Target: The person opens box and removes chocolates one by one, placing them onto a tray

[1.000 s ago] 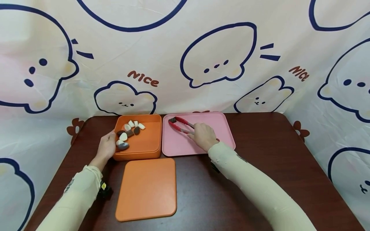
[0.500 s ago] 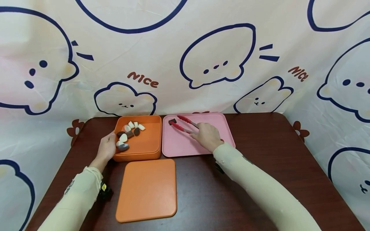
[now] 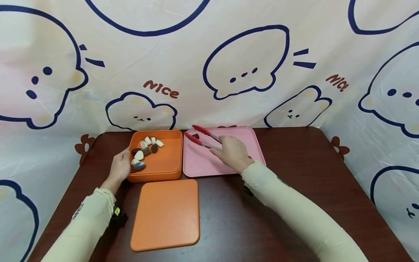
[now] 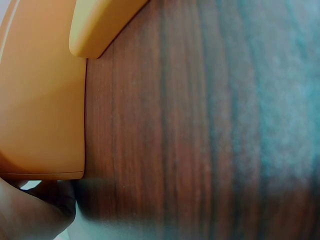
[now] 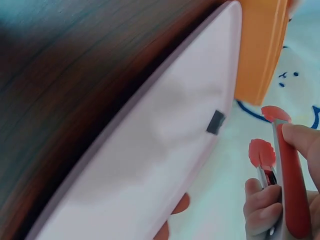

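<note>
My right hand (image 3: 231, 153) grips a pair of red-tipped tongs (image 3: 204, 140) above the pink tray (image 3: 209, 165). The tongs' arms are spread, with nothing between the tips in the right wrist view. A small dark block (image 5: 216, 122) lies flat on the tray near its far left corner; in the head view the tongs partly cover it. At the left, my left hand (image 3: 120, 166) holds the left wall of an orange box (image 3: 170, 156), its thumb by the rim. Several white and dark brown pieces (image 3: 146, 150) lie in the box's left half, with a grey oval piece (image 3: 139, 166).
An orange square lid (image 3: 165, 214) lies flat on the dark wooden table (image 3: 262, 218), in front of the box. Box and tray stand side by side, close to the printed cloth backdrop (image 3: 190, 109). Cloth also hangs along both sides.
The tongs were around the dark block, then spread apart, and now their tips are lifted and farther left. The dark block stays on the tray. My left hand keeps its place on the box.
</note>
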Motion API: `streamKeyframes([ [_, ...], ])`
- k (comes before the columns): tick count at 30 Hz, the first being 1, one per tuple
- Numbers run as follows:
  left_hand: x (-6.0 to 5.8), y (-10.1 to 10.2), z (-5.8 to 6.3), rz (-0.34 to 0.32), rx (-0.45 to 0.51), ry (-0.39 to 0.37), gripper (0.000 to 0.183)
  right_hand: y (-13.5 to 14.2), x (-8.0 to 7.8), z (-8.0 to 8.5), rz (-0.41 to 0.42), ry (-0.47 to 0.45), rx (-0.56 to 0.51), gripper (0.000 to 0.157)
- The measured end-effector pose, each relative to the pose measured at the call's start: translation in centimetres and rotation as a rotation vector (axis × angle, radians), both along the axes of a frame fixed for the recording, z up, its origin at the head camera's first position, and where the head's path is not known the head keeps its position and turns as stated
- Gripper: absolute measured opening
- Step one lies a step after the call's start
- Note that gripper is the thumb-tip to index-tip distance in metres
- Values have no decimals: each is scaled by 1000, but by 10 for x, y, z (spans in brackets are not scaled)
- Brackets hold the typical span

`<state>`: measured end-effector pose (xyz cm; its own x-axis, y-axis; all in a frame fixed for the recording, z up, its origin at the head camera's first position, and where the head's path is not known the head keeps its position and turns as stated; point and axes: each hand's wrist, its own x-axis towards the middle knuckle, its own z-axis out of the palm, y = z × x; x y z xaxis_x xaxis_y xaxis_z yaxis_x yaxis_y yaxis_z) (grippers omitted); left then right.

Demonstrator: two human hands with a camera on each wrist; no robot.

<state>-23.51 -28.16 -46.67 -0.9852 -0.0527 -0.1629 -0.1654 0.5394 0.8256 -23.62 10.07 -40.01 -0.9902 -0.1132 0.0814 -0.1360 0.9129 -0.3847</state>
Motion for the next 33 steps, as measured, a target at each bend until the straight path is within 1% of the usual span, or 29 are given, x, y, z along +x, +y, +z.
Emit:
streamKeyframes([
  [4,0,-1,0,-1,4,-1,60,-10,6,7,38,5,8,38],
  [8,0,0,-1,13,-10,11,61,-20,13,11,101,38,43,38],
  [14,-1,1,-2,21,-26,15,61,-38,20,15,190,41,87,46],
  [19,-1,0,-1,19,-14,8,61,-55,23,16,243,45,142,45],
  [24,-1,0,-1,15,-1,11,61,-71,23,11,271,49,213,43],
  [29,-1,0,-2,12,6,4,61,-85,19,6,271,23,288,40],
  [33,-2,0,-2,18,5,-6,61,-94,14,2,280,11,309,34],
])
